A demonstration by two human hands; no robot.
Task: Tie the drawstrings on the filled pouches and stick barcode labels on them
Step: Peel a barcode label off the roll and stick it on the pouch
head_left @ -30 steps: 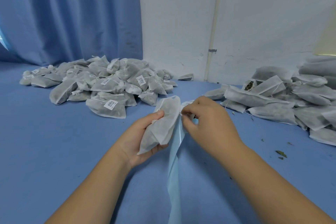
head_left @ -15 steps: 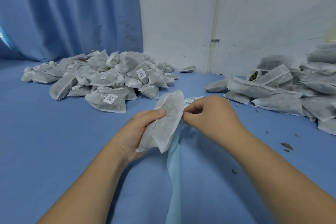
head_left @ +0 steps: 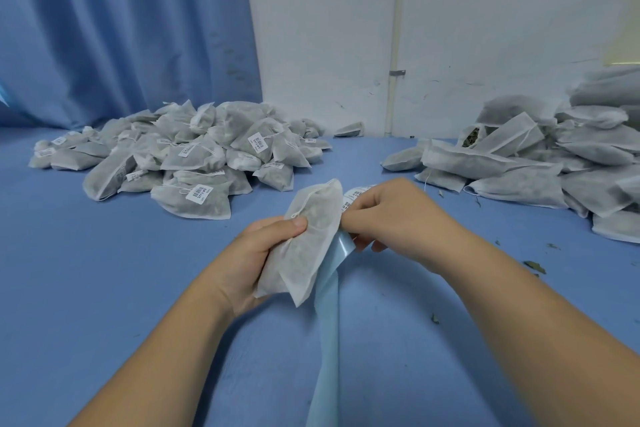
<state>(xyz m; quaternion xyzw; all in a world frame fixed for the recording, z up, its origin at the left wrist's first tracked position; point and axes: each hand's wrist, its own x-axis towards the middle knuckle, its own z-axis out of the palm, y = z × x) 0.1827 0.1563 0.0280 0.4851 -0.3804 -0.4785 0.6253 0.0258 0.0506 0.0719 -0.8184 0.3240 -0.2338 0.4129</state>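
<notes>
Left hand (head_left: 263, 253) grips one filled pouch (head_left: 308, 246) above the blue table (head_left: 104, 288), thumb pressed on its upper face, fingers wrapped beneath. The pouch is held tilted, its gathered end away from the person, and its white drawstring (head_left: 304, 205) lies across that end. Right hand (head_left: 388, 215) sits just beside the pouch's right edge, fingers curled, pinching a barcode label (head_left: 355, 195) that shows above its knuckles. Whether the label touches the pouch cannot be told. A light blue backing strip (head_left: 327, 322) hangs from the right hand's fingers toward the person. A heap of labelled pouches (head_left: 180, 156) lies far left on the table, and a heap of unlabelled pouches (head_left: 536, 163) far right. Loose leaf scraps (head_left: 535, 267) lie near the right heap.
</notes>
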